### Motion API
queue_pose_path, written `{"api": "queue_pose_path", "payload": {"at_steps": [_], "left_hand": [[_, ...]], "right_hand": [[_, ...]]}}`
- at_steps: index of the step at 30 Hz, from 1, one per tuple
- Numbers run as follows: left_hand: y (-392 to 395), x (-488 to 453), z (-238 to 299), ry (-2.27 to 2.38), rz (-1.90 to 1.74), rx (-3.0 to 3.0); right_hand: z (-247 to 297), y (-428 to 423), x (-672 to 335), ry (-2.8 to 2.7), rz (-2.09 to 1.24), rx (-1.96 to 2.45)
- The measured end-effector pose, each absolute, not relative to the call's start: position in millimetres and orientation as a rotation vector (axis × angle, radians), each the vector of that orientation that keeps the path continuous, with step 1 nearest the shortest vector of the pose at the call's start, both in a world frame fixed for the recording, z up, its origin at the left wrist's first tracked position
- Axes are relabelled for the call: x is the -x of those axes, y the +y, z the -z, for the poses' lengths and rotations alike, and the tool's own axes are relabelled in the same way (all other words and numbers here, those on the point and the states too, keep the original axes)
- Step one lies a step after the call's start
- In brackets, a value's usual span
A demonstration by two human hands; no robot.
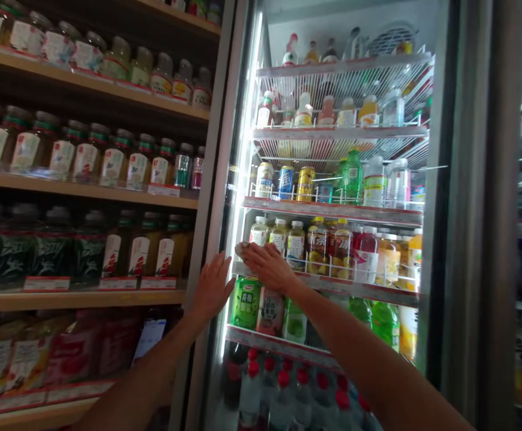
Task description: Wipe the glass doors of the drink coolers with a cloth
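My left hand [212, 286] lies flat with fingers spread against the left edge of a lit drinks fridge's glass door [225, 179]. My right hand [266, 264] is also flat, fingers stretched out to the left, pressed on the glass in front of the shelf of yellow-capped bottles [288, 239]. Neither hand holds anything. Behind the glass, below my hands, stand green and pink labelled bottles [261, 305]. Lower still are red-capped bottles [283, 389].
Wooden shelves [85, 194] on the left carry rows of labelled jars and bottles. Cans [287, 181] and more bottles fill the fridge's upper wire shelves. A dark fridge post [480, 209] stands at the right, with another cooler beyond it.
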State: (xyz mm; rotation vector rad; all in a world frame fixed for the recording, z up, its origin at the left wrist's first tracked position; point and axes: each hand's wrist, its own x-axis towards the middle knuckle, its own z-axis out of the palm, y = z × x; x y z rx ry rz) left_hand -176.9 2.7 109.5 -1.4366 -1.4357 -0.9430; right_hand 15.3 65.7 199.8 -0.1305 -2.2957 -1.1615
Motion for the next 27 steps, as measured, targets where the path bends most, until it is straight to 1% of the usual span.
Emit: {"api": "queue_pose_path", "payload": {"at_steps": [1, 3, 6, 8, 10, 13, 15, 17, 21, 23, 25, 27], "left_hand": [[0, 181, -112, -1.449, 0.944, 1.429], [-6, 187, -117, -1.477, 0.94, 1.42], [-11, 191, -123, -1.52, 0.955, 1.394], [-9, 187, -126, -1.538, 0.978, 1.384], [-6, 179, -128, -1.533, 0.995, 1.406], [1, 160, -131, -1.482, 1.017, 1.455], [6, 146, -136, -1.425, 1.029, 1.484], [11, 131, -144, -1.36, 1.038, 1.508], [24, 94, -162, -1.23, 1.089, 1.547], [32, 71, -169, -1.176, 1.128, 1.558], [40, 49, -171, -1.124, 1.151, 1.572], [49, 30, -170, -1.084, 1.164, 1.579]], "right_hand": [[-192, 66, -17, -2.322, 1.184, 0.069], [-194, 68, -22, -2.325, 1.199, 0.05], [-220, 70, -33, -2.178, 1.129, 0.284], [-226, 70, -44, -2.1, 1.092, 0.394], [-210, 70, -58, -2.146, 1.119, 0.351], [-162, 69, -87, -2.327, 1.213, 0.13], [-145, 69, -109, -2.384, 1.268, 0.061], [-153, 71, -132, -2.314, 1.289, 0.155], [-207, 76, -169, -1.922, 1.185, 0.578], [-214, 76, -183, -1.827, 1.165, 0.653], [-195, 75, -194, -1.874, 1.205, 0.607], [-164, 72, -203, -1.986, 1.265, 0.512]]}}
